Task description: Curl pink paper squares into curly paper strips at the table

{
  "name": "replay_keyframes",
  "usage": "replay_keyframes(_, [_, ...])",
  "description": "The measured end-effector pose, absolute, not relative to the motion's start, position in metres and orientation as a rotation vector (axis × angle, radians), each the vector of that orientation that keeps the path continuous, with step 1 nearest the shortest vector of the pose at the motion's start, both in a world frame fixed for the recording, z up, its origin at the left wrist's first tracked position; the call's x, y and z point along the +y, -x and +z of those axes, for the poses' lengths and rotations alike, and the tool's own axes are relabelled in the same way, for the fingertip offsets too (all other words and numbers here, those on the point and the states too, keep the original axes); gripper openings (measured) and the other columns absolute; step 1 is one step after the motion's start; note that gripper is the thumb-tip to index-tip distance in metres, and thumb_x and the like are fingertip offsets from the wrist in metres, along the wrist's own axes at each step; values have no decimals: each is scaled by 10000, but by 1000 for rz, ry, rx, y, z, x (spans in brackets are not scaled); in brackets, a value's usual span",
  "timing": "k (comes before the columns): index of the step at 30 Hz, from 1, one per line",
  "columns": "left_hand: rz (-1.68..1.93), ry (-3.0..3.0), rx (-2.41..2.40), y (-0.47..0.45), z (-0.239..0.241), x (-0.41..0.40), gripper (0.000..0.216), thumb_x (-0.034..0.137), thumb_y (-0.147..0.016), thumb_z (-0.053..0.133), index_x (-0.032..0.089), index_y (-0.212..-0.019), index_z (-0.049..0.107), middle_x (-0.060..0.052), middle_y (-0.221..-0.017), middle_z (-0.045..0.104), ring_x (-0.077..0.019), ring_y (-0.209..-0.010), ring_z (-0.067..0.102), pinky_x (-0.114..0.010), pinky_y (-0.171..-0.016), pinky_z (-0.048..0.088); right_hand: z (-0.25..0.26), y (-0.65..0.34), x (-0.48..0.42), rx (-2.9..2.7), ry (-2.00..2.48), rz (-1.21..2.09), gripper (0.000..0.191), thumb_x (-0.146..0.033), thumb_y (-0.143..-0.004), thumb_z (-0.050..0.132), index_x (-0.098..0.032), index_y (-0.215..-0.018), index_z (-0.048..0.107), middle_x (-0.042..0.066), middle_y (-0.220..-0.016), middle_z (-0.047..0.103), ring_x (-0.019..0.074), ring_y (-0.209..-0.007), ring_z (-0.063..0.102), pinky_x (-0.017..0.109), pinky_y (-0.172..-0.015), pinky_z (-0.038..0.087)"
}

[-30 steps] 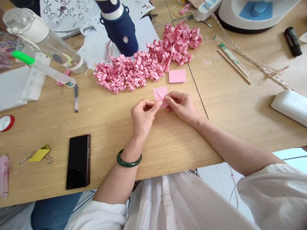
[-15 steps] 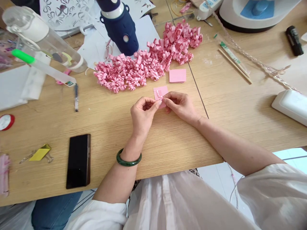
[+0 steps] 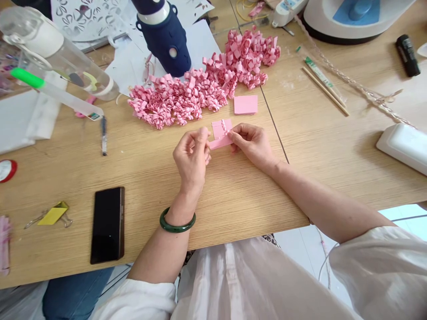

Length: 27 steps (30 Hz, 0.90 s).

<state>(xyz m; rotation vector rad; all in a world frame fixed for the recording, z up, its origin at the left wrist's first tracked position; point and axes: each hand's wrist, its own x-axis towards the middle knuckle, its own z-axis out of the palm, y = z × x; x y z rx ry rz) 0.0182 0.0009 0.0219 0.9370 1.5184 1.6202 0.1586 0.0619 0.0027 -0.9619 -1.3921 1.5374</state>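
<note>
Right hand (image 3: 251,142) pinches curled pink strip (image 3: 223,126) between thumb and fingers, strip showing over small pink sheet (image 3: 216,129) on worktop (image 3: 150,169). Left hand (image 3: 191,155), just beside, has fingers curled in and thumb raised; cannot tell whether it grips anything. Flat pink band (image 3: 220,142) shows between both hands. Pink paper stack (image 3: 246,105) lies near, beyond right hand. Long heap of pink paper curls (image 3: 180,100) sits behind sheet, in front of dark blue bottle (image 3: 165,42).
</note>
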Motion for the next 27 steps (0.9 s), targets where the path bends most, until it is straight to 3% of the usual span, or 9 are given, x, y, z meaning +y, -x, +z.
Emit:
replay_keyframes(10, [1515,-965,1505,-23,19,-2,263,420,-852,724,158,-828,729,-19,-771,727,-103,-528,669,-234,-548,599,6,-158,62,-1368,971,1511,210,-157,-917,650,-163,-710,612,-36,-595,593,64,-506,548,184,-500,456])
replay_keyframes(16, [1513,-913,1496,-19,15,-1,233,365,-851,712,155,-939,758,-35,-830,747,-114,-602,708,-261,-639,637,3,-159,62,-1378,966,1514,213,-236,-903,694,-171,-720,607,-34,-596,596,72,-522,554,190,-509,464])
replay_keyframes(27, [1472,-917,1371,-21,14,0,177,320,-829,728,172,-918,766,-50,-874,793,-179,-722,767,-351,-755,668,2,-158,62,-1399,930,1531,197,-223,-915,676,-166,-738,610,-20,-642,627,77,-555,578,201,-556,499])
